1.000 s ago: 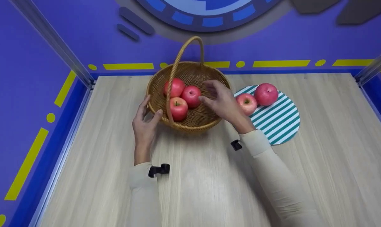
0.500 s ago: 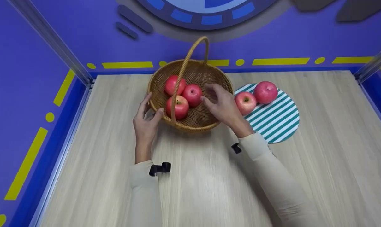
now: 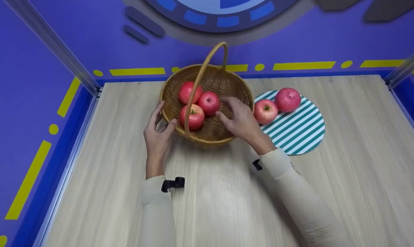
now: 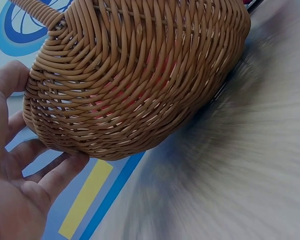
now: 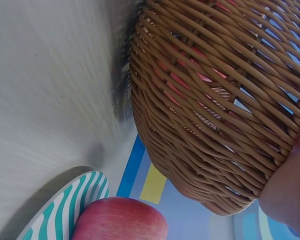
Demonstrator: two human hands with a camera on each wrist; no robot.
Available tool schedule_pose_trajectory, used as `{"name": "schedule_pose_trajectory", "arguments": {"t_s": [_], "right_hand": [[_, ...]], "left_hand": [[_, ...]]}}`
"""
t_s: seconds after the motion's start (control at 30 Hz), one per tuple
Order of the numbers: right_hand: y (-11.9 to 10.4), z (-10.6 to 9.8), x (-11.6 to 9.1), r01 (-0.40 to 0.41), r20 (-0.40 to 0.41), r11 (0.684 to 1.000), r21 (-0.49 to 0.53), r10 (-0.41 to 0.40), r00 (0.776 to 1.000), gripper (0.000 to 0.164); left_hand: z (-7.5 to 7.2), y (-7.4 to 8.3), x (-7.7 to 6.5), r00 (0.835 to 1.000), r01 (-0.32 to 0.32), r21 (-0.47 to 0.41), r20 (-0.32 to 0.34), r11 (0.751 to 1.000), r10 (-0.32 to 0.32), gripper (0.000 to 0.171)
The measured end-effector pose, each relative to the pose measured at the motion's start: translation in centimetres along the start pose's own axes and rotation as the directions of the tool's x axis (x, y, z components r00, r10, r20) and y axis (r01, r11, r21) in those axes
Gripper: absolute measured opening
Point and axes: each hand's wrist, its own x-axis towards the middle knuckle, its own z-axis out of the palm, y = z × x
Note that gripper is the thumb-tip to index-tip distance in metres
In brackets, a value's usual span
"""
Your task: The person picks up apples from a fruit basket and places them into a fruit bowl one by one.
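A brown wicker basket (image 3: 220, 135) with a tall hooped handle (image 3: 207, 65) holds a red apple (image 3: 189, 92) at the back, another apple (image 3: 208, 103) in the middle and a third apple (image 3: 192, 117) in front. My left hand (image 3: 158, 137) holds the basket at its left side, thumb at the rim and fingers against the outer weave, as the left wrist view shows. Reaching over the right rim, my right hand (image 3: 241, 120) has its fingers loosely bent inside the basket beside the middle apple, with nothing between them. The weave partly hides the fruit in both wrist views.
Right of the basket, a round green-and-white striped mat (image 3: 299, 133) carries a pale red apple (image 3: 265, 112) and a darker apple (image 3: 287, 100), side by side. A blue printed wall (image 3: 124, 51) rises behind the wooden table (image 3: 207, 199).
The basket and its handle have shifted slightly right, with the apples inside. My right hand's fingers have lowered a little within the basket. My left hand stays at the rim.
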Motion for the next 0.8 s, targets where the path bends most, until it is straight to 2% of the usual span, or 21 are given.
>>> {"name": "schedule_pose_trajectory", "arguments": {"t_s": [0.23, 0.4, 0.6, 0.8], "right_hand": [[-0.2, 0.1, -0.8, -0.030, 0.047, 0.999, -0.044, 0.032, 0.998, 0.050], [-0.1, 0.1, -1.1, -0.033, 0.054, 0.998, -0.049, 0.036, 0.998, 0.050], [0.1, 0.2, -1.3, -0.036, 0.058, 0.998, -0.045, 0.039, 0.998, 0.052], [-0.1, 0.0, -1.0, -0.111, 0.109, 0.991, -0.071, 0.118, 0.987, 0.068]], "left_hand": [[0.2, -0.1, -0.1, 1.000, -0.019, -0.026, 0.001, 0.999, 0.019, 0.063], [0.4, 0.3, 0.0, 0.999, -0.047, -0.024, 0.012, 0.999, 0.048, 0.064], [0.4, 0.5, -0.1, 0.999, -0.047, -0.013, 0.016, 0.999, 0.047, 0.064], [0.5, 0.4, 0.0, 0.998, -0.053, -0.018, 0.019, 0.998, 0.053, 0.064]]}}
